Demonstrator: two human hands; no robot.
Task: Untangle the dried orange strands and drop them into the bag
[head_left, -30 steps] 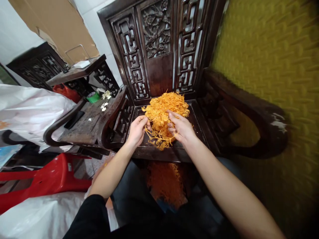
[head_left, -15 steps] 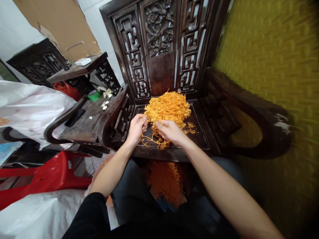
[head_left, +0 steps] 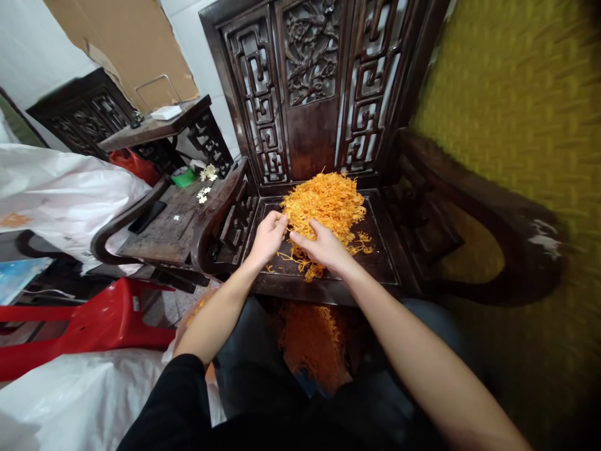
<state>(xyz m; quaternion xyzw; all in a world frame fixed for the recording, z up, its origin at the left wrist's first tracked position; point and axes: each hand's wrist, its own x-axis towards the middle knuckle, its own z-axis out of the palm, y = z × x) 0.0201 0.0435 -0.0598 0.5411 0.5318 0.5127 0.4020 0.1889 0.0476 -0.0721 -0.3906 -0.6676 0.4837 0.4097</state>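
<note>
A heap of orange, branched, plastic-looking strands (head_left: 323,200) lies on the seat of a dark carved wooden chair (head_left: 382,250). My left hand (head_left: 270,238) is at the heap's left edge, thumb and fingertips closed in a pinch on an orange strand, little of which shows. Close to its right, my right hand (head_left: 323,247) is in front of the heap with thumb and fingers apart, and I see nothing held in it. Loose strands (head_left: 313,270) hang toward the seat's front edge below the hands.
More orange strands (head_left: 312,344) are in a container between my legs. A second wooden chair (head_left: 164,235) on the left bears green tape (head_left: 183,176) and pale small pieces (head_left: 204,193). A red plastic stool (head_left: 106,316) and white bags (head_left: 70,194) stand at left.
My right hand has opened its thumb and fingers from a pinch. My left hand stays pinched near the heap. The whole view has shifted slightly to the right.
</note>
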